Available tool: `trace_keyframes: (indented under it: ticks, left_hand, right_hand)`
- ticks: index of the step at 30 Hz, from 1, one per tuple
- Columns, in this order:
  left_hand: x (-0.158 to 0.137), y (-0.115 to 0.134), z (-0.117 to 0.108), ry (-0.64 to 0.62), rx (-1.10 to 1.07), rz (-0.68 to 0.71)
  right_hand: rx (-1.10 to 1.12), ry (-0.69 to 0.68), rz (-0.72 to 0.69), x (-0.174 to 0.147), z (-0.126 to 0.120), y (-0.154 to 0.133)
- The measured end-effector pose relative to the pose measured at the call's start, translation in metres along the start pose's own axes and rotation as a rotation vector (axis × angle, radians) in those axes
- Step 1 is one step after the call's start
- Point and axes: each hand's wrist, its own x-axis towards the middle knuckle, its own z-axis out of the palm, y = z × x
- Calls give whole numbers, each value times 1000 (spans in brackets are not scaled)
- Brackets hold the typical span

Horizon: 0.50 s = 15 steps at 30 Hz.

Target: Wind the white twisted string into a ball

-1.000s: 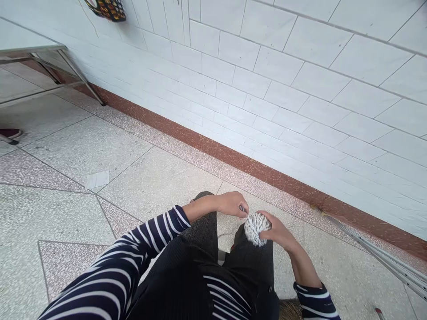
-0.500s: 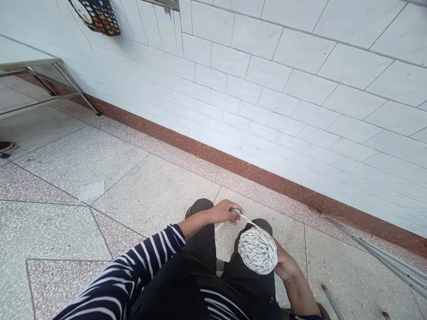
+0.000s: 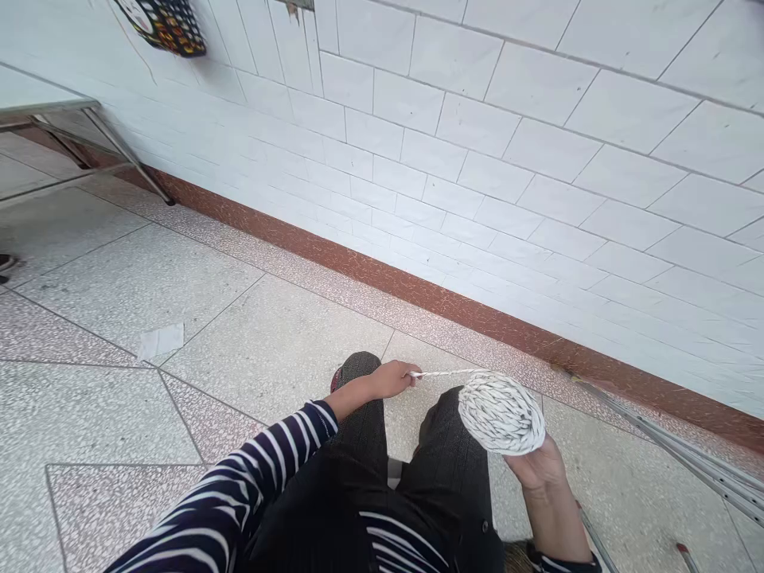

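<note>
A round braided piece of white cord (image 3: pixel 501 414), coiled in plaited rows, is held up over my right knee. My right hand (image 3: pixel 540 465) grips it from below at its right edge, with the fingers mostly hidden behind it. From its top a twisted white cord (image 3: pixel 450 372) runs taut to the left. The far end of that cord is pinched in my left hand (image 3: pixel 397 378), which hangs above the gap between my knees, its fingers closed.
Ahead stands a white tiled wall (image 3: pixel 418 159) with a red-brown skirting (image 3: pixel 382 267). A metal-legged table (image 3: pixel 119 143) is at the left. Metal rails (image 3: pixel 674 446) lie along the right side. A pale paper scrap (image 3: pixel 161 341) is on the floor. A patterned bag (image 3: pixel 170 28) hangs at upper left.
My right hand has moved right and slightly up with the braided piece, tilting it. The cord between my hands is longer and more level. My left hand has shifted slightly left.
</note>
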Motion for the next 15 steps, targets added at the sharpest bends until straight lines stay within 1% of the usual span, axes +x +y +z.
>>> trace_keyframes:
  ticks: [2,3,5,6,8,11,13,15]
  left_hand:
    - [2,1,3,42,32,-11]
    - [3,1,4,80,42,-7]
    - [2,5,4,151,7,17]
    - [0,9,3,176,-47,46]
    - [-3,21,1,207,-191,142]
    - [-6,42,0,222,-339,349]
    - [-5,54,3,184,-392,474]
    - [-3,59,9,104,-441,560]
  right_hand:
    - [65,82,26,-1,9,-10]
    - [65,92,33,-2,13,-13]
    - [55,54,49,-1,19,-16]
    - [48,23,61,0,21,-15]
    - [23,-52,87,3,27,-10]
    - [-18,-186,126,8,38,-2]
    - [-33,-265,154,9,47,0]
    - [-37,-316,169,9,54,-1]
